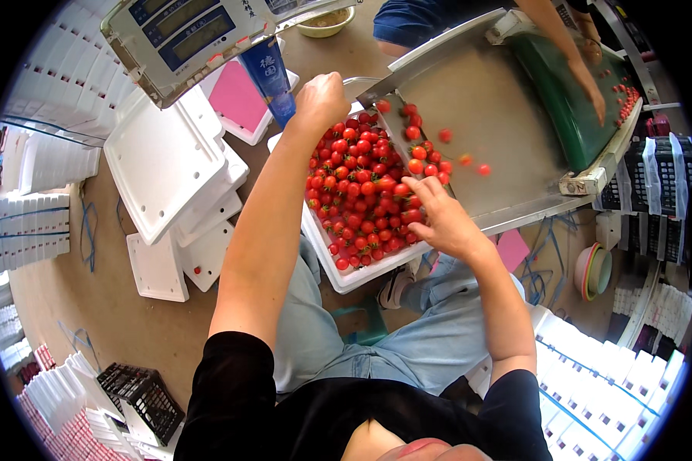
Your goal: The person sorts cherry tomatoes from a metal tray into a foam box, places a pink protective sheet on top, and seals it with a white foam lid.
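Note:
Small red cherry tomatoes [354, 180] fill a white foam box [346, 280] in front of my knees. My left hand [323, 98] is closed in a fist at the box's far left corner; whatever it grips is hidden. At the box's right side, my right hand [447, 221] rests against the tomatoes, palm down, its fingers and thumb apart. A metal chute [492, 115] slopes in from the right and meets the box's edge. Several tomatoes lie along the chute's lower end, and a few on its surface are blurred by motion.
A green belt [546, 92] joins the chute, with another person's hand [588, 88] over it. A scale display [184, 38] on a blue post stands far left. White foam lids [165, 165] lie stacked at left. Foam box stacks [600, 384] and black crates [142, 396] surround me.

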Demonstrator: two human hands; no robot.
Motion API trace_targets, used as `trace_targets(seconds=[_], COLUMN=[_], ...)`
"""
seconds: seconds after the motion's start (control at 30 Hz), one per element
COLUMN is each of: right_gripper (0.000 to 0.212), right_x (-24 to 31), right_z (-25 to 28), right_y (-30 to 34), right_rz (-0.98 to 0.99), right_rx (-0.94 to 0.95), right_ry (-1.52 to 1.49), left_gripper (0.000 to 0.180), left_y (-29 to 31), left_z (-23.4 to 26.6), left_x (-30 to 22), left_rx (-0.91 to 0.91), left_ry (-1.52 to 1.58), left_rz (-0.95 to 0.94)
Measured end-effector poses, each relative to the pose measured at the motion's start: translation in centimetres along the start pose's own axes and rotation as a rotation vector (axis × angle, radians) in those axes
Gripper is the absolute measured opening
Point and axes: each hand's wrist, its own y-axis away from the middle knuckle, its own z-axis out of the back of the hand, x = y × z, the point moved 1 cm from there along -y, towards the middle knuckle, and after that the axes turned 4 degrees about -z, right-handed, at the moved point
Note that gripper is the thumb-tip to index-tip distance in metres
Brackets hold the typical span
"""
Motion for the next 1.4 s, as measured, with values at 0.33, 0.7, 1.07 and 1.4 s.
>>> trace_targets(seconds=[0.33,0.7,1.07,1.4], right_gripper=[0.033,0.025,0.024,0.014], right_x=[0.3,-2.3,3.7,-24.4], right_z=[-4.8,-7.3,3.7,-1.2], right_y=[-2.4,-10.1,2.2,16.8], right_rz=[0.265,0.077,0.096,-0.663], right_rx=[-0.201,-0.165,-0.323,-0.893], right_ry=[0.116,0.118,-0.464,-1.601], left_gripper=[0.061,0.027,0.058,0.043], left_y=[0.0,4.5,10.2,18.3], left_z=[0.3,0.2,-7.4,-10.2], left_x=[-7.0,-1.3,-2.2,-4.0], left_rx=[-0.489,-0.304,-0.011,0.009], left_ry=[0.880,0.571,-0.005,-0.034], left_rz=[-0.553,-0.423,-0.653,-0.792])
